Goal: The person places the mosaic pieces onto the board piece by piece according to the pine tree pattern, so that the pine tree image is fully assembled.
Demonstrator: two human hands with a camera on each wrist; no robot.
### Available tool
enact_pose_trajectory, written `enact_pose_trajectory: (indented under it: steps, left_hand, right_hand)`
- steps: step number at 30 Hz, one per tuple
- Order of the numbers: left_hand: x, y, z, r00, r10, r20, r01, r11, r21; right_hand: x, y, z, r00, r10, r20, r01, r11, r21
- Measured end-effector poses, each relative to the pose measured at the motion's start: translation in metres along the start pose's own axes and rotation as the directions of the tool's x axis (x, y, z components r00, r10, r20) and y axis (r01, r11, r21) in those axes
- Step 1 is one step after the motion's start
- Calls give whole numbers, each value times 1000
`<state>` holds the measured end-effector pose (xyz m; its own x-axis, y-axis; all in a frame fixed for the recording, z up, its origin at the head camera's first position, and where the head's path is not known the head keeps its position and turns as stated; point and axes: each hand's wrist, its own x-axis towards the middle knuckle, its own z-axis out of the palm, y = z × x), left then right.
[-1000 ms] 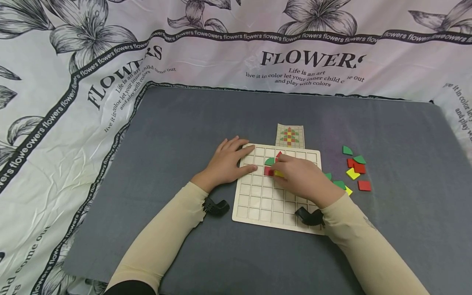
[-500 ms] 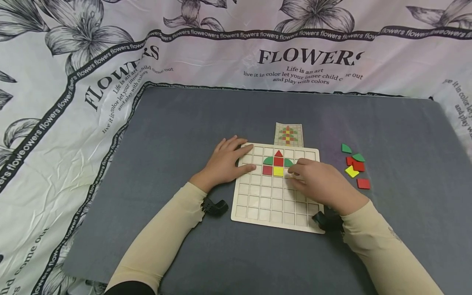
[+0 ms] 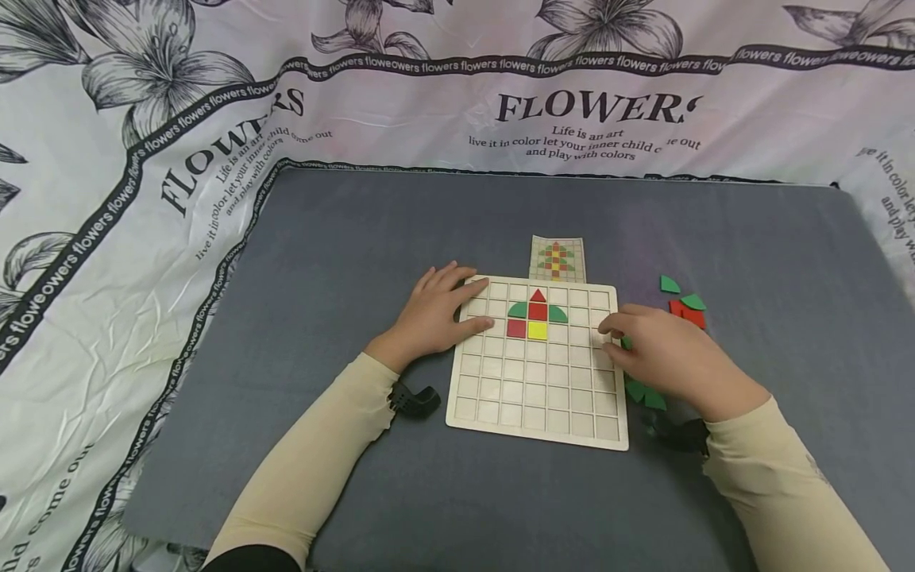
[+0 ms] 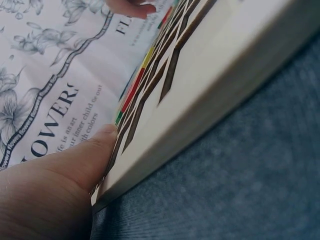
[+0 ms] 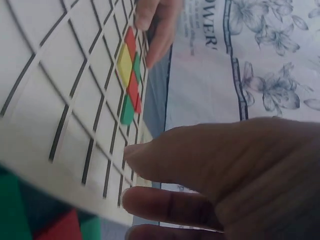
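A pale wooden grid board (image 3: 536, 405) lies on the grey table. In its upper middle sit a red triangle (image 3: 538, 296), a red square (image 3: 538, 312) below it, a green quarter-round (image 3: 518, 310) and another green quarter-round (image 3: 557, 314) at either side, then a red square (image 3: 516, 328) beside a yellow square (image 3: 537, 330). My left hand (image 3: 432, 314) rests at the board's upper left edge, fingers spread, thumb over the grid. My right hand (image 3: 661, 353) hovers over the right edge with loosely bent fingers. The right wrist view shows its thumb (image 5: 165, 155) apart from the fingers, holding nothing.
A small pattern card (image 3: 557, 258) lies against the board's far edge. Loose green pieces (image 3: 669, 284), red pieces (image 3: 689, 314) and more green pieces (image 3: 643, 392) lie right of the board, partly hidden by the right hand. Flower-printed cloth (image 3: 400, 119) surrounds the table.
My right hand has moved right, from the pieces in the board's middle to its right edge, uncovering the right green quarter-round. My left hand has stayed on the board.
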<state>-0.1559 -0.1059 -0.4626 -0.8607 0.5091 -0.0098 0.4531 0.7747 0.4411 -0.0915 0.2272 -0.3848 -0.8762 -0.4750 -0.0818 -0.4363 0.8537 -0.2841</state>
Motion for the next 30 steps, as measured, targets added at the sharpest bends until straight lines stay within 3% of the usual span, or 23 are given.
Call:
enact_pose_trajectory:
  steps: [7, 16, 30]
  left_hand:
    - [0, 1, 0, 1000, 2, 0, -2, 1000, -5]
    - [1, -1, 1, 1000, -2, -3, 2, 1000, 1]
    - [0, 1, -1, 1000, -11, 7, 11, 1000, -5]
  right_hand:
    - [-11, 16, 1, 1000, 0, -3, 0, 1000, 6]
    - [-17, 24, 5, 991, 103, 90, -106, 994, 27]
    - [-18, 19, 11, 993, 113, 33, -113, 994, 11]
